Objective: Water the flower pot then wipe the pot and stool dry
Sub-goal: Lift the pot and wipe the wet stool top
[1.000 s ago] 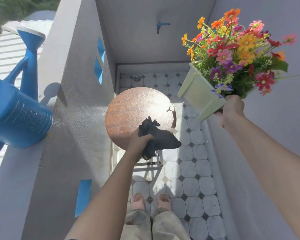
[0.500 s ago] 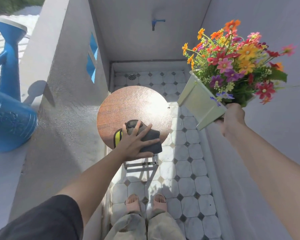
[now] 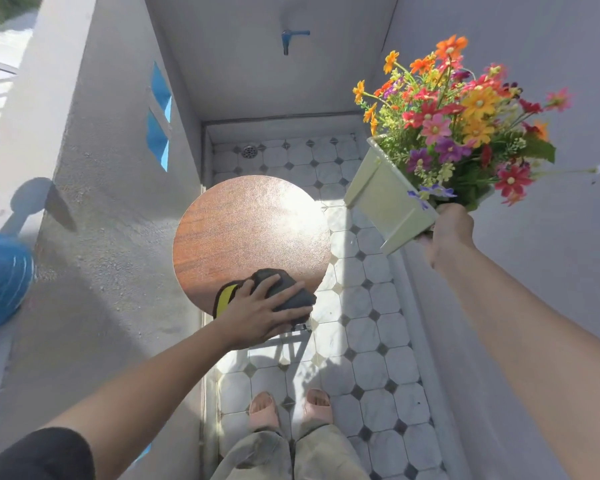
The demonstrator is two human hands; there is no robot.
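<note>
Flower pot (image 3: 392, 206), pale green and full of bright flowers (image 3: 461, 123), is held tilted in the air at right, gripped at its base by the right hand (image 3: 447, 233), above a narrow walled balcony with a tiled floor (image 3: 368, 341) and a round wooden stool (image 3: 250, 233). The left hand (image 3: 260, 313) lies flat, fingers spread, pressing a dark cloth (image 3: 288, 292) on the stool's near edge. Since a moment ago the view has swung right, so the blue watering can (image 3: 0, 278) on the left ledge is now mostly cut off.
</note>
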